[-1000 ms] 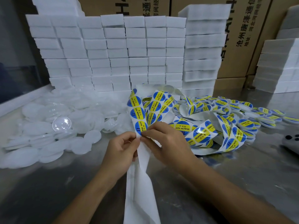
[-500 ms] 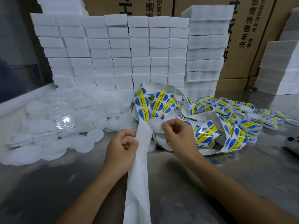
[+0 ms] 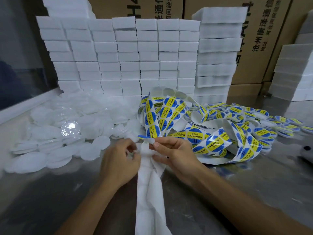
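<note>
A long white backing strip carries round blue-and-yellow "soldering paste" stickers (image 3: 166,114) and lies tangled on the metal table. Its bare end (image 3: 149,192) hangs down toward me. My left hand (image 3: 121,161) grips this bare strip just below the last stickers. My right hand (image 3: 174,154) pinches one peeled sticker (image 3: 147,139) between thumb and forefinger, its white back facing me, close above the left hand's fingers.
A heap of clear round plastic lids (image 3: 67,122) lies at the left. Lids with stickers on them (image 3: 257,121) spread at the right. Stacks of white foam blocks (image 3: 135,56) and cardboard boxes (image 3: 264,39) wall off the back. A dark object (image 3: 306,150) sits at the right edge.
My right hand peeled a sticker off the strip, lifted it, then brought it back down beside the left hand. My left hand kept its hold on the bare backing.
</note>
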`<state>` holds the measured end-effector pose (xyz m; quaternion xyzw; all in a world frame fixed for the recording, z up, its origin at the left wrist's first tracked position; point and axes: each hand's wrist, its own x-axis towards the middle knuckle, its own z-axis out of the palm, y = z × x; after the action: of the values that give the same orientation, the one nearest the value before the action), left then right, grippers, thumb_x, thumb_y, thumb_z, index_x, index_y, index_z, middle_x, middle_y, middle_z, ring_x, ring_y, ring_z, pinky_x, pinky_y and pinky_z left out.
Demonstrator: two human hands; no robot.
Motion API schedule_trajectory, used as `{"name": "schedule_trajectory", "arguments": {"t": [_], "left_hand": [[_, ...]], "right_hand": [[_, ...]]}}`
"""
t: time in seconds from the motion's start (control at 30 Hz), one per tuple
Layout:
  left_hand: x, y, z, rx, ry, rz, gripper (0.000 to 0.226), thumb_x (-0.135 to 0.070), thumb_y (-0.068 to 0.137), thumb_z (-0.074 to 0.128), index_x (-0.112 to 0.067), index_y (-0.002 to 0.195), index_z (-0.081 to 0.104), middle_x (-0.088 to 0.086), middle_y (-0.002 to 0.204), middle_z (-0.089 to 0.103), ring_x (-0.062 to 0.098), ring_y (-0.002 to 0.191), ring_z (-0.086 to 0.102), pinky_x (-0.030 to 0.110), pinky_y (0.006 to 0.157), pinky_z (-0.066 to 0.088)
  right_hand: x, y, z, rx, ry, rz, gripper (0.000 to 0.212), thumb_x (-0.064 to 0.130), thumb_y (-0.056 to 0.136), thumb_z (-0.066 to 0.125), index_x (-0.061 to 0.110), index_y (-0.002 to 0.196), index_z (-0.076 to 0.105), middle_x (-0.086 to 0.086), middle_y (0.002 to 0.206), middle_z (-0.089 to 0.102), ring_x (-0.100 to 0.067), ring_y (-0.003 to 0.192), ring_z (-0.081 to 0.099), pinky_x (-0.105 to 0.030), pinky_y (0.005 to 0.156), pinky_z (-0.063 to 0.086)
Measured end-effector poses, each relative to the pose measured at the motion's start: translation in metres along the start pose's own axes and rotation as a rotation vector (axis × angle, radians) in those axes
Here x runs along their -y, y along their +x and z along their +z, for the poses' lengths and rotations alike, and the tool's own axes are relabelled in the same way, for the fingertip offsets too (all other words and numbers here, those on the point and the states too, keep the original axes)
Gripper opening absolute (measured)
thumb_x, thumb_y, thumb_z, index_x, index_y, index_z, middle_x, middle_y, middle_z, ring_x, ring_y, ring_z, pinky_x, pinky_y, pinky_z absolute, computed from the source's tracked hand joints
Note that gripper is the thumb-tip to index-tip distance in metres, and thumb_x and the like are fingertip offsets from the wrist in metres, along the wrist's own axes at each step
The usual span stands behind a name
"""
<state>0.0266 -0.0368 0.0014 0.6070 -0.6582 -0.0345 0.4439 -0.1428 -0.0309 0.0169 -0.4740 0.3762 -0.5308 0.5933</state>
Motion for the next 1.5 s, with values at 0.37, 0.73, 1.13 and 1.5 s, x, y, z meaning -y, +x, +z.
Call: {"name": "schedule_trajectory", "arguments": {"t": [0.37,0.73,1.13,1.5], "left_hand": [[0.039,0.013,-0.032,0.073,0.656,-0.428,0.033,-0.032,0.086,0.061,-0.017,0.116,0.062,0.012,0.115,0.054,0.033,0.111,0.042,0.043,0.088,0.034],[0.040,0.017,-0.025,0.110,0.740,-0.322,0.024,-0.039,0.082,0.063,-0.025,0.101,0.069,0.001,0.098,0.051,0.026,0.105,0.044,0.038,0.079,0.025],[0.028,0.012,-0.013,0.132,0.019,-0.253,0.032,-0.027,0.063,0.083,-0.028,0.081,0.057,-0.004,0.094,0.063,0.018,0.085,0.055,0.027,0.064,0.036],[-0.014,-0.005,-0.008,-0.171,-0.099,0.505,0.040,-0.019,0.071,0.073,-0.007,0.108,0.062,0.005,0.118,0.063,0.017,0.110,0.058,0.024,0.085,0.050]], "right_hand": [[0.002,0.000,-0.003,0.044,-0.020,0.018,0.026,-0.003,0.087,0.063,0.016,0.083,0.081,-0.009,0.093,0.076,-0.014,0.091,0.070,-0.043,0.098,0.048],[0.000,0.003,-0.004,-0.025,-0.038,0.004,0.020,0.001,0.088,0.067,0.012,0.103,0.073,-0.012,0.103,0.076,-0.031,0.109,0.068,-0.053,0.100,0.048],[-0.001,0.008,-0.009,-0.079,-0.007,-0.002,0.012,0.007,0.087,0.069,0.009,0.098,0.072,-0.011,0.101,0.076,-0.025,0.104,0.070,-0.057,0.096,0.051],[0.000,0.007,-0.009,-0.027,-0.001,-0.084,0.046,0.025,0.069,0.087,0.038,0.108,0.067,0.001,0.097,0.073,-0.020,0.100,0.069,-0.045,0.084,0.054]]}}
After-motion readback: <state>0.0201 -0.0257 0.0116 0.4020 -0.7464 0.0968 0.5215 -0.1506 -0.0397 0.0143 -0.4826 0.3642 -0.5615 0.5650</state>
